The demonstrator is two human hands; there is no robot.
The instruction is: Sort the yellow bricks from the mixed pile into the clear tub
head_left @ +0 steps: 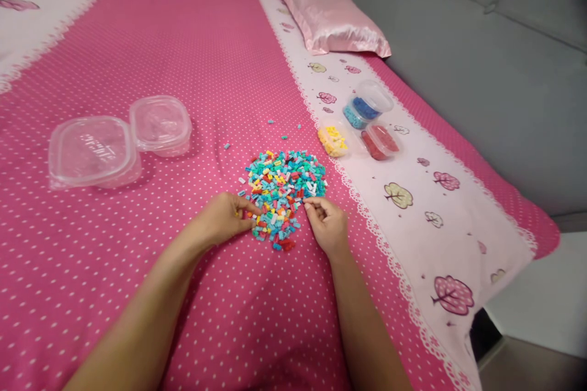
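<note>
A heap of small toy building bricks (287, 174) in turquoise, green, yellow, red, white and other colours lies on the pink dotted sheet before me. My left hand (224, 219) is at the heap's left edge, with the index finger and thumb touching the bricks. A bit of yellow, which looks like a small brick, shows within its curled fingers. At the right edge is my right hand (329, 225), its thumb and index finger pinched together and the other fingers curled. Whatever sits between those fingertips is too small to make out.
Right of the heap stand clear tubs holding yellow bricks (333, 140), red bricks (380, 142), light blue bricks (354, 116) and dark blue bricks (365, 107). Two lidded clear containers, one larger (92, 149) and one smaller (160, 122), sit left. A pink pillow (337, 21) lies behind.
</note>
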